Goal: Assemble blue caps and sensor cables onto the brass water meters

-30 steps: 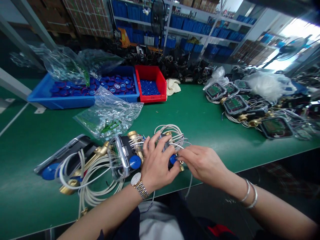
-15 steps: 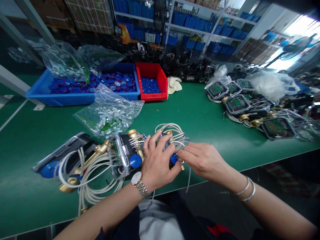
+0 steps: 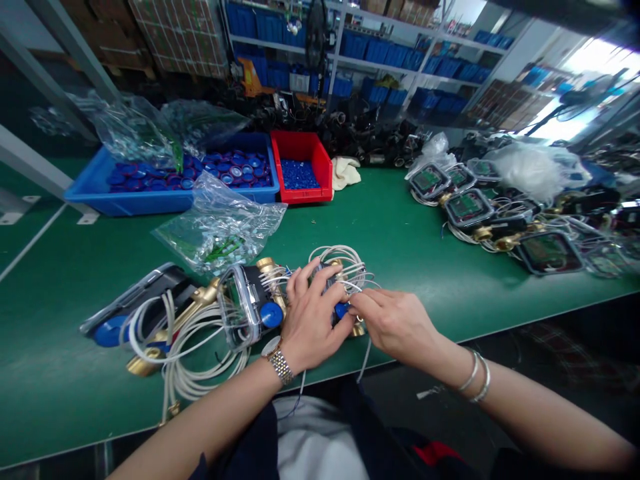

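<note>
My left hand, with a watch at the wrist, is wrapped over a water meter with a blue cap and brass fittings, mostly hidden under the palm. Coiled white cable lies behind its fingers. My right hand pinches at the meter's right side; what its fingertips hold is hidden. A thin grey cable hangs below that hand. Just left of my hands stands another meter with a clear lid and a blue cap. Farther left, a third meter lies tilted beside coiled cable.
A blue bin of blue caps and a red bin of small blue parts stand at the back. In front lies a plastic bag of small pieces. Several meters are heaped on the right of the green table.
My right hand has turned slightly, its fingertips shifting a little left against the meter. My left hand keeps its hold. The whole view has shifted slightly.
</note>
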The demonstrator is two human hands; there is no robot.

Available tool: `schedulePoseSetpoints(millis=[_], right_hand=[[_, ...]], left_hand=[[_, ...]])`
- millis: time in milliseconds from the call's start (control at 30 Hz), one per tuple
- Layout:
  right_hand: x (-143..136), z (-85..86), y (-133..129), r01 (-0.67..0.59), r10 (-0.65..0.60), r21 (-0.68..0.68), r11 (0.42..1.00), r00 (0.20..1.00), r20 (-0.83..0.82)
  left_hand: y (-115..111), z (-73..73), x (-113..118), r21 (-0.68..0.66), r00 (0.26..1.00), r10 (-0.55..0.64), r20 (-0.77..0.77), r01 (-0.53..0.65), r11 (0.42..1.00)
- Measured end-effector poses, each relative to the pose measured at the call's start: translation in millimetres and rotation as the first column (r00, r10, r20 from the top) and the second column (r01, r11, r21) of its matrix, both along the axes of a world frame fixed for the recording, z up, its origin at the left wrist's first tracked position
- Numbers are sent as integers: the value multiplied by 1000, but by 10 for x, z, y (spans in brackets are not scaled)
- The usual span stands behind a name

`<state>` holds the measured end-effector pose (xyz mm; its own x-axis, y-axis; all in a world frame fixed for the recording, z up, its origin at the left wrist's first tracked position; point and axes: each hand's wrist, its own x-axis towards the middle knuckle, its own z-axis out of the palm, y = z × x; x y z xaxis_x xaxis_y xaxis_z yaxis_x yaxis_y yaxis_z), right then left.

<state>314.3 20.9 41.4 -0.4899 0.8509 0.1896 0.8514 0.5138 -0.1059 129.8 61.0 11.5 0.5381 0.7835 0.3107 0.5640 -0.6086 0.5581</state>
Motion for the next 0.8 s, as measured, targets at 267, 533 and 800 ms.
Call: schedulePoseSetpoints(millis=[267, 533, 800], right_hand=[[411, -490, -415, 407, -393, -65, 911, 810, -436], [186, -413, -1470, 242, -196, 96, 965, 918, -345], [-416, 564, -1116, -280, 280, -24, 960, 951, 133]], left_hand=[[-42, 5, 30, 33, 999, 44, -18, -43, 999], [-52, 5, 41, 47, 998, 62, 11, -62, 997], [-72, 8, 52, 75, 996, 83, 38, -86, 993]])
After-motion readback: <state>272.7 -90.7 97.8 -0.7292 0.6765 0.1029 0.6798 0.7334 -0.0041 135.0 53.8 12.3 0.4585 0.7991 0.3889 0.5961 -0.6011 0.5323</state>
